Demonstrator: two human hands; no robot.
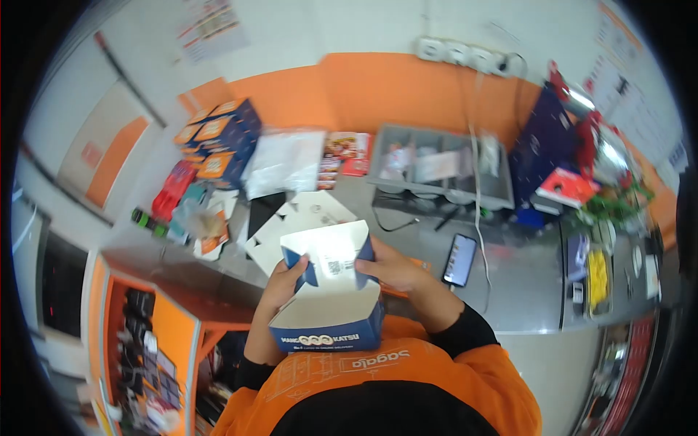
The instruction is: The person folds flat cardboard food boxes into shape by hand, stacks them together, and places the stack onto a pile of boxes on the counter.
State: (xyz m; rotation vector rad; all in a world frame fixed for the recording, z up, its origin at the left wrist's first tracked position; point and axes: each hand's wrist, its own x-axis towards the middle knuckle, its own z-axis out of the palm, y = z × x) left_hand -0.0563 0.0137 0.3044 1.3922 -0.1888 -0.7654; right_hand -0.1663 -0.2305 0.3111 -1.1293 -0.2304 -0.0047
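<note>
Between both hands, close to the chest, is a blue and white cardboard food box (329,317) with "KATSU" lettering on its front. Its white far flap, with a QR code, stands raised. My left hand (282,285) grips the box's left side, thumb on the blue side flap. On the opposite side my right hand (396,267) holds the right side flap, thumb pressed near the white panel. Beyond the box, a flat white cardboard sheet (291,221) lies on the steel counter (509,269).
Folded blue and orange boxes (222,142) are stacked at the back left, beside clear plastic bags (285,161). A grey divided tray (443,192) stands at the back. A phone (459,260) lies to the right, near a hanging white cable (478,174). An orange shelf (171,305) is at lower left.
</note>
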